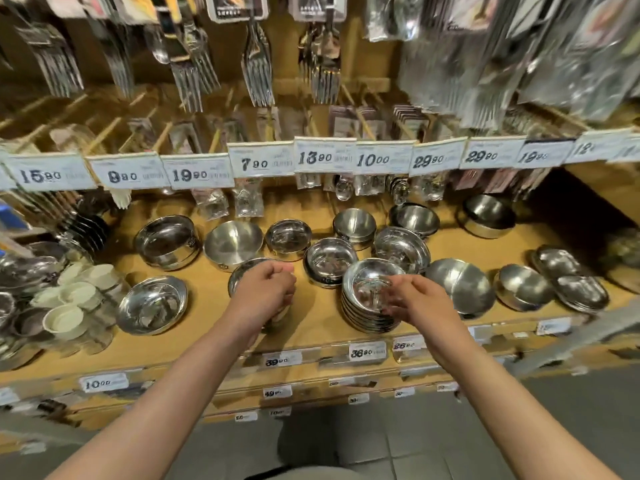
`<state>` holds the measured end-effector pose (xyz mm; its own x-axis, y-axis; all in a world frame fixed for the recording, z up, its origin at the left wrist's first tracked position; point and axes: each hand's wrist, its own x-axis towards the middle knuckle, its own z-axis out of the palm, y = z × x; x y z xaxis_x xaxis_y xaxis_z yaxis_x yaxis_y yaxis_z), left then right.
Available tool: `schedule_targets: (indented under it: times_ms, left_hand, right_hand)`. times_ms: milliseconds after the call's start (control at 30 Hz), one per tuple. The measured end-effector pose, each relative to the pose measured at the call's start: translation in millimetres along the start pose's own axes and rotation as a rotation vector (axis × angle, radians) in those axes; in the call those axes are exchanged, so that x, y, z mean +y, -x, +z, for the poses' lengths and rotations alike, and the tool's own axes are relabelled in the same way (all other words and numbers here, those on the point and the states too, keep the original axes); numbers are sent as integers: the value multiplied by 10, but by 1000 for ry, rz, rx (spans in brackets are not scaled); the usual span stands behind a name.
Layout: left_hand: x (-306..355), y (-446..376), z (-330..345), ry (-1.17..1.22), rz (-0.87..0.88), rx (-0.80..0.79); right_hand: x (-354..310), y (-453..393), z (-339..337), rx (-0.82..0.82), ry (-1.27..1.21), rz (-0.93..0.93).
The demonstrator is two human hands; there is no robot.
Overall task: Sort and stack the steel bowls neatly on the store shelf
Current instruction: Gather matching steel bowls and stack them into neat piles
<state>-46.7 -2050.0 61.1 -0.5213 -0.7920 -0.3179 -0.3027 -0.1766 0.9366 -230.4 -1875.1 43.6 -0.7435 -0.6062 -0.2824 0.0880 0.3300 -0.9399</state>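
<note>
Both bare forearms reached in from the bottom edge toward the wooden store shelf [311, 327]. Left hand [265, 292] had its grip curled over the near rim of a steel bowl [242, 271], though whether the fingers truly clasped it could not be told. Right hand [415, 299] hovered with loose, spread fingers at the stack of shallow steel bowls [367, 306] near the shelf's front edge, its grip open. Beyond them, single bowls and short stacks stood scattered across the shelf, with white cups [69, 306] at the left. Farther back hung a row of price tags [325, 157], and above those, packaged forks [258, 71].
</note>
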Motion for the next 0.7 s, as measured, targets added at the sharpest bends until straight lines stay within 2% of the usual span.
schedule_targets:
  times_ms: [200,333,500,700]
  left_hand:
    - [89,-426,285,-113,-3,-62]
    - [47,-685,496,-300,-34,-83]
    - [-21,-1054,769,-324,-30,-16]
    - [-164,-1398,1010,-476,-159,123]
  right_hand:
    - [-8,-217,-117,90,-14,0]
    - [-10,-383,-230,97,-18,-5]
    - [-22,-764,-472,75,-39,-32]
    - [55,-1272,-650,-10,-20,6]
